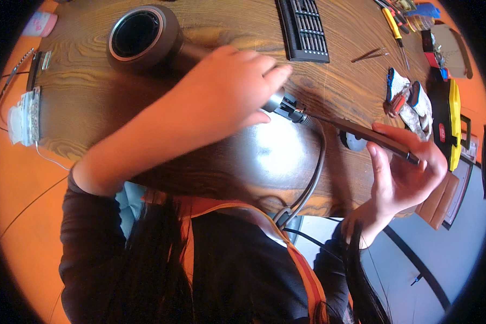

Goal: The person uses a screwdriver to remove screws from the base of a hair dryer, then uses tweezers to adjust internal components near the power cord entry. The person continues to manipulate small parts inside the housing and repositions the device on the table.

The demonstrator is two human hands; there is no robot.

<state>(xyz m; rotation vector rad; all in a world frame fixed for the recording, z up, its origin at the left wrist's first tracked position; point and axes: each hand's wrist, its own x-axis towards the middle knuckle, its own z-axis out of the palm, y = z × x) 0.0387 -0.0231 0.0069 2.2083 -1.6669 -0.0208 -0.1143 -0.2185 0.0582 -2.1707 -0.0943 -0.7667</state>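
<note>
I've got my left forearm (pixel 146 137) slanting far and right, its left hand (pixel 240 83) curled, back upward; my right hand (pixel 407 175), nearer, pinches between thumb (pixel 382 170) and fingers (pixel 436 158).

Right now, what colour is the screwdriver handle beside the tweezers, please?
The handle is mostly yellow, clearest in the head view.

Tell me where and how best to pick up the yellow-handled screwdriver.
Probably by its thick yellow handle, from above and slightly left: it lies along the table, the thin shaft offers less to hold, and other items crowd its right.
</note>
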